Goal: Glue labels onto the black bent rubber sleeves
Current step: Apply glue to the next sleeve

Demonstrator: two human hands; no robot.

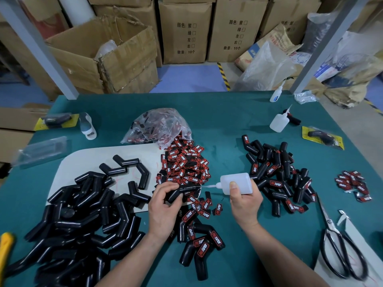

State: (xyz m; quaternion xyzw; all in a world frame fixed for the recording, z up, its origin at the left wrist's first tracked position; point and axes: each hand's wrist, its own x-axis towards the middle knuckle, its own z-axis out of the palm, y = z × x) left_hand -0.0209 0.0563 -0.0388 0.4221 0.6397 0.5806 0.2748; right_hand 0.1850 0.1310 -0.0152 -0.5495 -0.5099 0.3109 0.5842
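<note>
left hand [163, 206] grips sleeve [182, 192] | right hand [245, 201] squeezes glue bottle [236, 183] | sleeve likely light, flexible; hold at bend

The fingers [169, 188] of the left hand [163, 208] cover most of the sleeve [183, 191] they hold, so only one dark arm of it shows. The glue bottle [238, 181] is partly hidden behind the right hand [245, 206], and whether its nozzle tip touches the sleeve cannot be told. A yellow tool [5, 253] is cut by the left edge, and the heap of bare sleeves [83, 224] runs off the bottom. The labels [145, 134] inside the plastic bag [165, 119] blur behind the film and cannot be read.
</note>
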